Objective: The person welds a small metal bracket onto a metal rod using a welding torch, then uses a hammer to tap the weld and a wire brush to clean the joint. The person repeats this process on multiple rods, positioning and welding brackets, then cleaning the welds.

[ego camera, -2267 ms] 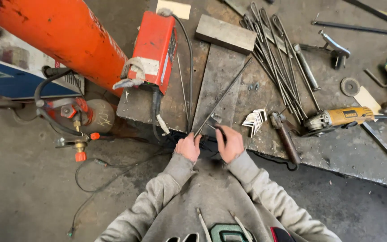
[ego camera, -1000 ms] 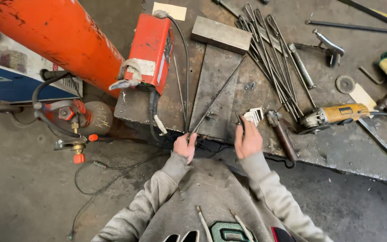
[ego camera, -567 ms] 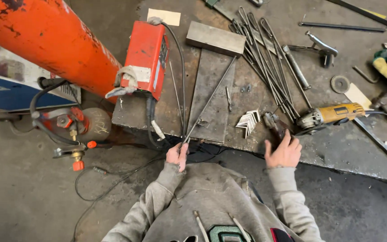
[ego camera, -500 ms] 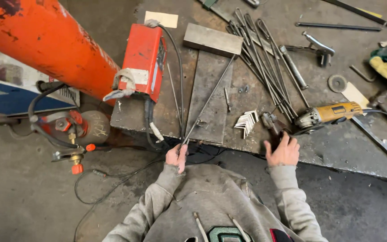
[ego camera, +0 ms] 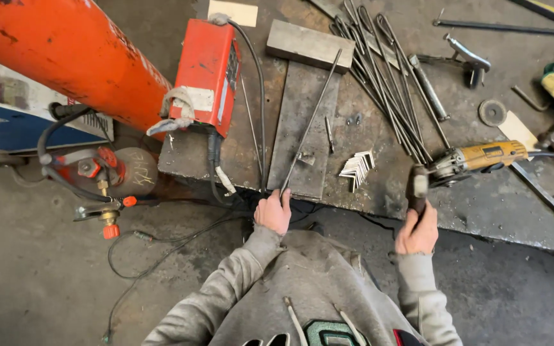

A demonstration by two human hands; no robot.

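My left hand (ego camera: 273, 212) grips the near end of a long thin steel rod (ego camera: 311, 119) that lies across a flat steel plate (ego camera: 302, 128) on the workbench (ego camera: 386, 192). My right hand (ego camera: 417, 232) is closed around the handle of a hammer (ego camera: 416, 187), its head raised just above the bench's front edge. A small fan-shaped stack of bent metal pieces (ego camera: 357, 169) lies between the two hands. A yellow angle grinder (ego camera: 476, 158) rests just right of the hammer head.
A red welding machine (ego camera: 208, 68) sits at the bench's left end, its cables hanging down. A bundle of several long rods (ego camera: 386, 83) lies behind. An orange column (ego camera: 65, 57) and a gas cylinder with regulator (ego camera: 113, 176) stand at left.
My right hand left the rod's end, moved right past the bent pieces, and took hold of the hammer, lifting it. My left hand stayed on the rod.
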